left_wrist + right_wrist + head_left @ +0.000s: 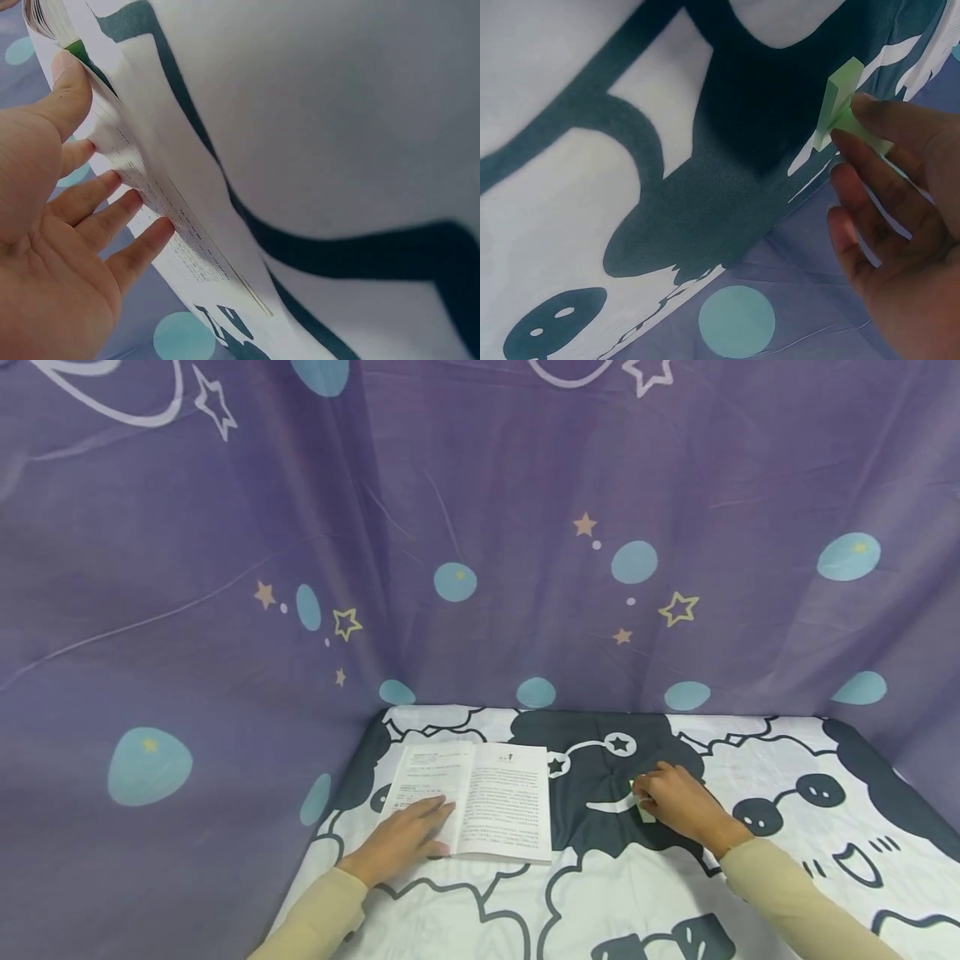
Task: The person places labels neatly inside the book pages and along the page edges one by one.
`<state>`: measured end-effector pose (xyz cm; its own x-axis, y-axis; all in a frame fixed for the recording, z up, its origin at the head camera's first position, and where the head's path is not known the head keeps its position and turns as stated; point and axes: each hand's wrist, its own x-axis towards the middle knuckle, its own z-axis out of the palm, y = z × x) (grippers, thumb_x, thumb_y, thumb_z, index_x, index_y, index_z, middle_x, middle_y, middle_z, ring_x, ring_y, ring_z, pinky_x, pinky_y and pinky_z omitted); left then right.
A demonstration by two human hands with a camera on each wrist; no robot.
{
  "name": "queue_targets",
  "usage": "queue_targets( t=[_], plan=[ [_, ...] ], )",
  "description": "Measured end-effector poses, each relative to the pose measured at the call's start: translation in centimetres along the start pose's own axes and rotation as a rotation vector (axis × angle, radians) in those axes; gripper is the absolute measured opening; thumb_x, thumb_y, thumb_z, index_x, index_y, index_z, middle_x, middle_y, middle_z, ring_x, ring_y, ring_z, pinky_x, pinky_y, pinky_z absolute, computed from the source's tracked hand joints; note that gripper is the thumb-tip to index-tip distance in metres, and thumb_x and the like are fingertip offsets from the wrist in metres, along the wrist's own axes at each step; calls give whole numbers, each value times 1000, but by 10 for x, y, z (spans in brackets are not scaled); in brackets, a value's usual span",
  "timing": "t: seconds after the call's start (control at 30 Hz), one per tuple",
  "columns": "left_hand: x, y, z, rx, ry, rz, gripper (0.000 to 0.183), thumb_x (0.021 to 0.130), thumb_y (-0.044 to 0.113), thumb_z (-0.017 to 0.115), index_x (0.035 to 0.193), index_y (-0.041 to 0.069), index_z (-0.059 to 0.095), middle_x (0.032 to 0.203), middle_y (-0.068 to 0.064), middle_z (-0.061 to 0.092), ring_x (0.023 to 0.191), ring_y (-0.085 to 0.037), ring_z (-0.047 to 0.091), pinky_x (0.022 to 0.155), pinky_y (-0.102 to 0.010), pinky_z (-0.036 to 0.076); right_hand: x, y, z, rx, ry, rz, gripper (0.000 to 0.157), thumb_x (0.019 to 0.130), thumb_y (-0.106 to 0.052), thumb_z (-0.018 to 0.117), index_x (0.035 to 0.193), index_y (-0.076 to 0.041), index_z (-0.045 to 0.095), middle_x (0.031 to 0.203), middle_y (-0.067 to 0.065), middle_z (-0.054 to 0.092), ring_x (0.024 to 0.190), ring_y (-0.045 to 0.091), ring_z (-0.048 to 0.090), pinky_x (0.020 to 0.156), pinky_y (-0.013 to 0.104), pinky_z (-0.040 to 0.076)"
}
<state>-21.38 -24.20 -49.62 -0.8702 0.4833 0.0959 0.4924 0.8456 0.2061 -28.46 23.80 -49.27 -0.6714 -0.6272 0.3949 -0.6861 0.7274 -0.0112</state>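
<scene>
An open book [504,802] with printed text lies on the left part of the patterned cloth. My left hand [401,839] rests on its left page, fingers spread; in the left wrist view the fingertips [166,227] touch the page and the thumb is by the book's edge. To the right of the book, my right hand [682,806] pinches a small pad of light green sticky notes [840,94] between thumb and index finger. Its leaves stand apart in a V shape in the right wrist view. The hand partly hides the pad in the head view.
The cloth [630,902] has large black and white cartoon faces and covers the flat surface. A purple curtain [510,485] with stars and blue spots hangs behind it and along the sides.
</scene>
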Motion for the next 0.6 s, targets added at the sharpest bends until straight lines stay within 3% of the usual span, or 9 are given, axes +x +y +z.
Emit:
queue_targets(
  t=[0.2, 0.37, 0.6],
  plan=[
    [-1, 1, 0, -6, -2, 0, 71, 94, 44, 68, 152, 7, 51, 154, -20, 47, 141, -40, 46, 112, -61, 42, 5, -3, 4, -78, -30, 39, 22, 72, -3, 89, 92, -7, 79, 89, 4, 75, 83, 27, 63, 66, 45, 51],
    [-1, 1, -1, -15, -17, 2, 71, 95, 44, 68, 153, 7, 49, 155, -19, 47, 142, -39, 45, 113, -61, 41, 9, -7, 7, -142, -56, 57, 15, 75, -3, 87, 85, -9, 78, 83, 3, 72, 79, 25, 59, 62, 39, 44],
    [0, 2, -3, -14, -2, 30, 70, 95, 43, 69, 151, 5, 51, 153, -20, 49, 140, -40, 47, 111, -61, 43, 14, -9, 13, -247, 5, 36, 17, 72, 0, 84, 70, -9, 70, 71, 5, 65, 73, 26, 52, 64, 43, 43]
  ],
)
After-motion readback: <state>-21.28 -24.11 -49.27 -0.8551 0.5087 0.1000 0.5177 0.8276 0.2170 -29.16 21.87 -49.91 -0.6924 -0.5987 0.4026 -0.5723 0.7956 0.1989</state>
